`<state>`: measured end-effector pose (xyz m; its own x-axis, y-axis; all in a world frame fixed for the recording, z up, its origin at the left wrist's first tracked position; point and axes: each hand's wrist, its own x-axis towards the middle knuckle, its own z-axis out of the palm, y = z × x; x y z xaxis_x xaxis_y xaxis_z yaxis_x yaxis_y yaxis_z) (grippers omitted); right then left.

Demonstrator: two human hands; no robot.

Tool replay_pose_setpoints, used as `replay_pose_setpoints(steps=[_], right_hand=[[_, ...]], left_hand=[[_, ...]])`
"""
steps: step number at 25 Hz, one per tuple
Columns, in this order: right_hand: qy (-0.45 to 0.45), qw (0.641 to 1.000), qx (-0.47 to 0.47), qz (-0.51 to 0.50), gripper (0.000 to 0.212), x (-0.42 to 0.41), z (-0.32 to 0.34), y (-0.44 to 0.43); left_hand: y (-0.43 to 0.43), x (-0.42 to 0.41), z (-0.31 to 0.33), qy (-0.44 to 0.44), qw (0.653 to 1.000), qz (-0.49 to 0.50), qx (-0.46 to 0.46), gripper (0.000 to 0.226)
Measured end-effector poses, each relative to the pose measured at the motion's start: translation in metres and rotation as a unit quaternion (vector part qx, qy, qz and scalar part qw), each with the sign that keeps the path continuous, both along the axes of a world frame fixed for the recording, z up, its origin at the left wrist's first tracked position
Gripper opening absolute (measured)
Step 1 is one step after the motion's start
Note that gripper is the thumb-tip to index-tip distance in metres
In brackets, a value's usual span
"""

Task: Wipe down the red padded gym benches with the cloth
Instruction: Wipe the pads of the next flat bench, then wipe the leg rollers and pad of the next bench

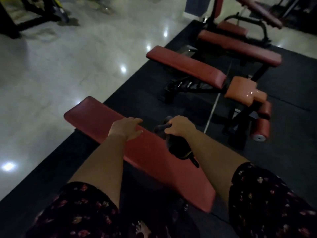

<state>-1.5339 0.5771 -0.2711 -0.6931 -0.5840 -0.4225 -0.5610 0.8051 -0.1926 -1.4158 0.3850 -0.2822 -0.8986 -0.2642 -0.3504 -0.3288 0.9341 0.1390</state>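
Note:
The nearest red padded bench [96, 115] runs diagonally from left centre toward the lower right. My left hand [127, 128] rests flat on its top with fingers straight. My right hand [179, 125] grips a dark cloth [178, 145] bunched at the bench's right edge; part of the cloth hangs down the side. A second red bench [187, 65] lies beyond, with an orange-red seat pad [243, 90] at its right end. A third red bench [240, 47] stands farther back.
The benches stand on black rubber matting [137, 90]. Glossy pale tiled floor [68, 57] spreads to the left. Red roller pads [260, 129] stick out at the right. More gym equipment frames [248, 16] stand at the back, and a dark machine frame [25, 18] at top left.

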Motion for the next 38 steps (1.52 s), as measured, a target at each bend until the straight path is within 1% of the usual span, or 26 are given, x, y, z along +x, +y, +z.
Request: replay_pose_setpoints(steps=[2,5,13,17,20,23,26,31,35,38], right_hand=[[0.012,1.000,0.014,-0.019,0.034,-0.012,0.004,0.036],[0.006,0.997,0.005,-0.075,0.039,-0.022,0.007,0.092],[-0.032,0.980,-0.032,-0.193,0.037,-0.004,0.011,0.261],[-0.022,0.969,-0.028,-0.245,0.042,0.008,0.011,0.356],[0.006,0.968,-0.005,-0.252,0.047,0.013,0.020,0.409],[0.020,0.958,-0.012,-0.286,0.049,0.019,0.030,0.456],[0.025,0.948,-0.019,-0.316,0.049,0.028,0.041,0.488],[0.038,0.932,-0.041,-0.357,0.044,0.036,0.055,0.521],[0.042,0.920,-0.038,-0.387,0.045,0.039,0.058,0.532],[0.043,0.917,-0.027,-0.395,0.044,0.035,0.063,0.523]], left_hand=[[0.031,-0.014,-0.001,-0.001,1.000,-0.019,-0.006,0.059],[0.080,-0.027,-0.004,-0.020,0.998,-0.054,-0.009,0.059],[0.239,-0.061,0.003,-0.022,0.987,-0.157,-0.015,0.061],[0.327,-0.071,0.007,-0.015,0.977,-0.210,-0.021,0.061],[0.378,-0.080,0.007,-0.013,0.971,-0.239,-0.019,0.061],[0.426,-0.085,0.013,-0.002,0.961,-0.275,-0.023,0.060],[0.460,-0.085,0.020,0.013,0.952,-0.304,-0.028,0.060],[0.490,-0.096,0.036,0.037,0.939,-0.339,-0.039,0.058],[0.506,-0.103,0.041,0.042,0.930,-0.365,-0.032,0.057],[0.502,-0.107,0.041,0.035,0.924,-0.379,-0.040,0.058]])
